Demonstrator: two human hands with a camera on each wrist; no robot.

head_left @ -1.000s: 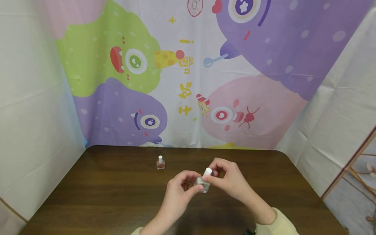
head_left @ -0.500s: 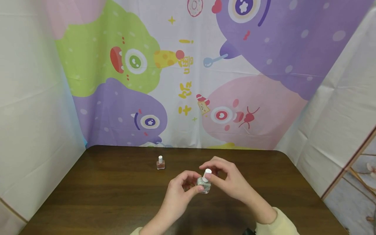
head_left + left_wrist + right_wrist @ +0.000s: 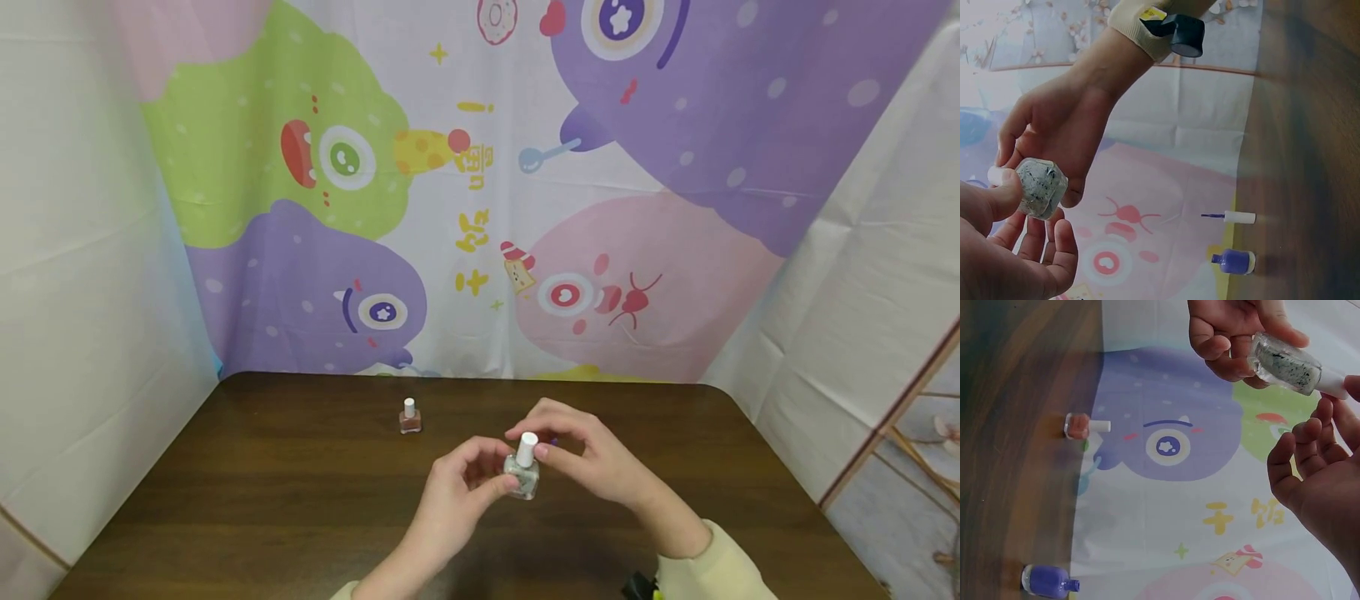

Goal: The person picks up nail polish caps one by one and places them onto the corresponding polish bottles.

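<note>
My left hand (image 3: 457,483) holds a clear nail polish bottle (image 3: 523,477) with speckled contents, thumb in front and fingers behind. Its white cap (image 3: 527,450) is on, tilted slightly right at the top. With thumb and index finger, my right hand (image 3: 585,454) pinches this cap; the right wrist view shows the cap between them. Beyond that hand, an uncapped purple nail polish bottle (image 3: 1234,261) stands on the table. Beside it a white brush cap (image 3: 1239,217) stands with its purple brush pointing up.
A reddish-brown nail polish bottle (image 3: 410,422) with a white cap stands farther back on the dark wooden table (image 3: 285,483). Behind the table hangs a cartoon-printed curtain (image 3: 465,333). White cloth panels flank both sides.
The speckled bottle has turned more upright and moved slightly nearer me. My right index finger has reached farther left behind the cap, and the thumb has shifted to the cap's right side.
</note>
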